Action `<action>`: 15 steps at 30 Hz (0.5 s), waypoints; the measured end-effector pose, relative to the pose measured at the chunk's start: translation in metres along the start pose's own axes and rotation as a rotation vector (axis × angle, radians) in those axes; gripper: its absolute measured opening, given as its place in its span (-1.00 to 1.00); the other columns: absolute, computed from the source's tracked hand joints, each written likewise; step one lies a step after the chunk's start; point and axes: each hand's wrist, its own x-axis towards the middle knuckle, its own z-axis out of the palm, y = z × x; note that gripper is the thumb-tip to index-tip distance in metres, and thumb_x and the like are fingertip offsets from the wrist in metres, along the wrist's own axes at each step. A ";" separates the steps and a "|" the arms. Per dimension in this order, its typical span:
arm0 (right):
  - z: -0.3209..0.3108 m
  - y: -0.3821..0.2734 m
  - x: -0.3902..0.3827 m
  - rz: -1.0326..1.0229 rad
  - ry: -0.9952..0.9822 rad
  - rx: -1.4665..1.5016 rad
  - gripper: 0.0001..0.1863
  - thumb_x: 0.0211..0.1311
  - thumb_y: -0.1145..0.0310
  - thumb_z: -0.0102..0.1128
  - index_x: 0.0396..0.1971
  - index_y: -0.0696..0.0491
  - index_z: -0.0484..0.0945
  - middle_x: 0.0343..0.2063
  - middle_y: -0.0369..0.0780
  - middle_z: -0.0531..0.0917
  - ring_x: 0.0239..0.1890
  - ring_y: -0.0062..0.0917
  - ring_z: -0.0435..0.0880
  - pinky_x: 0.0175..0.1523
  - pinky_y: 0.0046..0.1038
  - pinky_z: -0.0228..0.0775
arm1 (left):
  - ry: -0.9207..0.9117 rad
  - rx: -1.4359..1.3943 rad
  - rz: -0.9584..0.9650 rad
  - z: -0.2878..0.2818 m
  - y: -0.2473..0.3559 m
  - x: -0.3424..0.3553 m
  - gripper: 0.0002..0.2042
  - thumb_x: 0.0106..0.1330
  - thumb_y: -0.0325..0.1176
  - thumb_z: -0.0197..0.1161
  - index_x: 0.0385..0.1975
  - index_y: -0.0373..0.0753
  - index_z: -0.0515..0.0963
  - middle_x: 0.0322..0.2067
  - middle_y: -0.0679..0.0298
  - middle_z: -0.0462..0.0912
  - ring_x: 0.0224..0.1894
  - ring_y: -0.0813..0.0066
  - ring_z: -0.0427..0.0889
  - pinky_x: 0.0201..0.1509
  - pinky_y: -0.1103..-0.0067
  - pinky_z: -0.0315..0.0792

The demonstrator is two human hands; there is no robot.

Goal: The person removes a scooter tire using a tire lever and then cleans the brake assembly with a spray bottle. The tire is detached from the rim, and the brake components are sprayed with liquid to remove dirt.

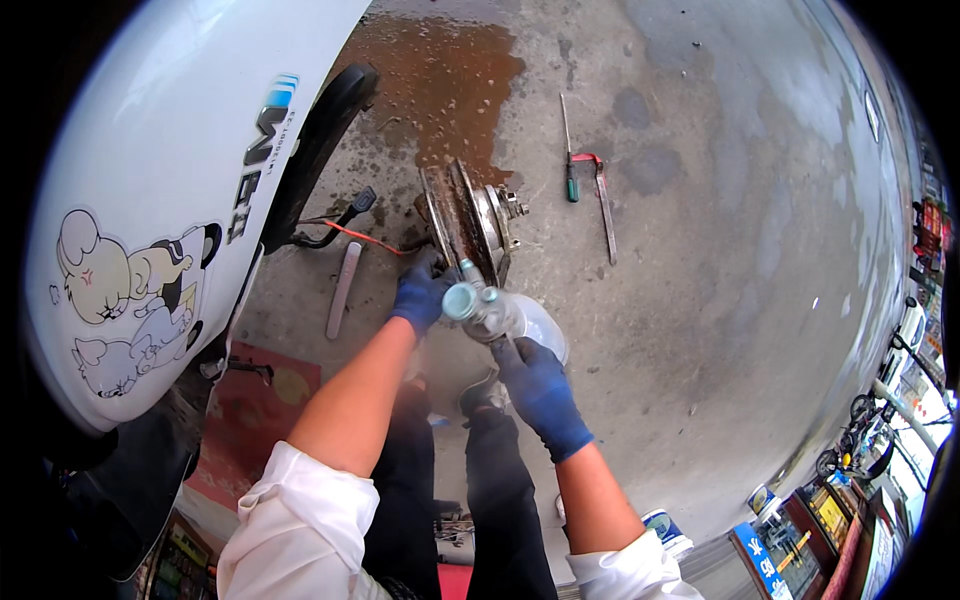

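Observation:
A rusty wheel rim (455,220) with a metal hub (497,218) stands upright on the concrete in front of me. My left hand (424,290), in a blue glove, has its fingers curled at the rim's near left edge. In my right hand (535,385), also gloved in blue, is a translucent spray bottle (540,325) with a pale teal knob and nozzle. The bottle is tilted, its nozzle pointing toward the near part of the rim. My right fingers wrap round its neck, and the fingertips are partly hidden.
A white vehicle panel (150,180) with cartoon stickers rises at the left. A long flat bar (344,290) lies beside the rim. Farther right are a green-handled screwdriver (571,185) and a red-and-metal tool (606,210). Brown liquid (450,90) wets the floor beyond.

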 end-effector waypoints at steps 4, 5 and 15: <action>0.002 -0.005 0.001 0.030 0.006 0.030 -0.53 0.27 0.04 0.01 -0.36 0.25 0.54 -0.55 -0.10 0.60 -0.48 -0.48 0.56 -0.30 -0.45 0.36 | -0.056 -0.046 -0.051 0.003 -0.006 0.004 -0.65 0.12 -0.31 0.27 -0.11 -0.32 0.46 -0.34 0.05 0.63 -0.35 0.35 0.62 -0.22 0.46 0.49; 0.003 -0.008 0.000 -0.012 -0.021 -0.016 -0.53 0.27 0.05 0.01 -0.36 0.25 0.54 -0.55 -0.09 0.60 -0.47 -0.47 0.56 -0.31 -0.45 0.36 | -0.002 -0.017 0.016 0.005 -0.020 0.007 -0.66 0.13 -0.34 0.28 -0.12 -0.31 0.47 -0.36 0.08 0.64 -0.41 0.45 0.60 -0.32 0.49 0.49; 0.002 -0.022 0.014 0.070 0.032 0.030 -0.54 0.27 0.06 0.01 -0.39 0.24 0.55 -0.57 -0.11 0.58 -0.48 -0.45 0.55 -0.32 -0.44 0.35 | -0.061 -0.023 0.003 0.005 -0.008 0.001 -0.68 0.04 -0.41 0.34 -0.17 -0.17 0.49 -0.29 0.20 0.61 -0.25 0.36 0.61 -0.12 0.48 0.47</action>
